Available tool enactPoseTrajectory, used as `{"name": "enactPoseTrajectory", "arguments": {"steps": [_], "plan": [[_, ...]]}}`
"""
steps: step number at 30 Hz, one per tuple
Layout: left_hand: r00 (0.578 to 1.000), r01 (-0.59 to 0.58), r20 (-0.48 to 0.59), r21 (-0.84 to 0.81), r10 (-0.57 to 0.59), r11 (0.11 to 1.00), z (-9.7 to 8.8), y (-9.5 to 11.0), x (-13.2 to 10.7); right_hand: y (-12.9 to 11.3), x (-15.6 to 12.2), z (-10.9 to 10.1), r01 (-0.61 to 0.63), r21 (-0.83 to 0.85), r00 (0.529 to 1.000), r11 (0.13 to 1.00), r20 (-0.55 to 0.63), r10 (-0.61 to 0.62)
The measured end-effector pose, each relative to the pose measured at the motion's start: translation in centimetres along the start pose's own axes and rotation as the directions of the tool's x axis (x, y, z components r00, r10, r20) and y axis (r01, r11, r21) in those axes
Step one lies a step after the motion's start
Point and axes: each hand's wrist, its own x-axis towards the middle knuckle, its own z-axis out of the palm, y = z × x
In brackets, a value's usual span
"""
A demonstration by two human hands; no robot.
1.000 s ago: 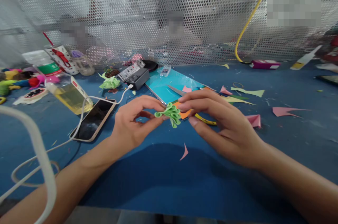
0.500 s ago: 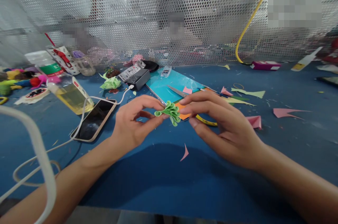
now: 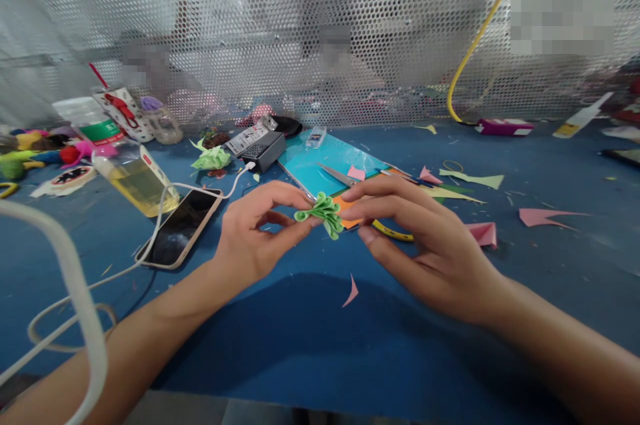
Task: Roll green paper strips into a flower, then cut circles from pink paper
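Between the thumb and fingers of my left hand (image 3: 265, 225) is a green folded-paper flower (image 3: 327, 213) with curled loops. My right hand (image 3: 430, 245) is held just to its right, thumb and fingers parted and nothing gripped between them. A right fingertip is very close to the flower's edge; I cannot tell whether it touches. Behind the hands lie orange paper (image 3: 349, 209) and scissors (image 3: 336, 175) with a yellow handle, partly covered by my right hand. A pink paper scrap (image 3: 352, 291) lies on the table below the flower.
A phone (image 3: 183, 228), a tilted bottle of yellowish liquid (image 3: 135, 178) and a white cable (image 3: 83, 305) are on the left. Behind are a black box (image 3: 265, 151) and blue sheet (image 3: 320, 158). Pink paper pieces (image 3: 543, 217) lie right, before a perforated metal screen (image 3: 400, 25).
Both hands and the green paper flower keep nearly the same pose. The whole view has shifted very slightly.
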Motion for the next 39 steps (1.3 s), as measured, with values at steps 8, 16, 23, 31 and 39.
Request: {"name": "enactPoseTrajectory", "arguments": {"steps": [8,16,23,31,39], "plan": [[1.000,0.011,-0.012,0.008,-0.011,1.000,0.04,0.14,0.02,-0.07,0.02,-0.04,0.009,-0.017,1.000,1.000,-0.003,-0.009],[0.999,-0.020,-0.035,0.000,0.020,1.000,0.05,-0.01,-0.08,0.02,-0.02,-0.06,0.015,-0.035,1.000,0.999,-0.013,-0.015],[0.990,-0.096,-0.097,0.039,0.100,0.995,0.22,0.30,-0.20,-0.02,-0.04,0.07,0.012,-0.029,1.000,1.000,-0.021,-0.013],[0.974,-0.210,-0.057,0.131,0.219,0.969,0.28,0.43,-0.37,0.02,-0.08,0.29,-0.005,0.011,1.000,1.000,-0.021,0.006],[0.976,-0.218,0.010,0.140,0.219,0.966,0.47,0.61,-0.45,-0.13,-0.16,0.14,0.026,0.056,0.998,0.998,0.055,-0.029]]}}
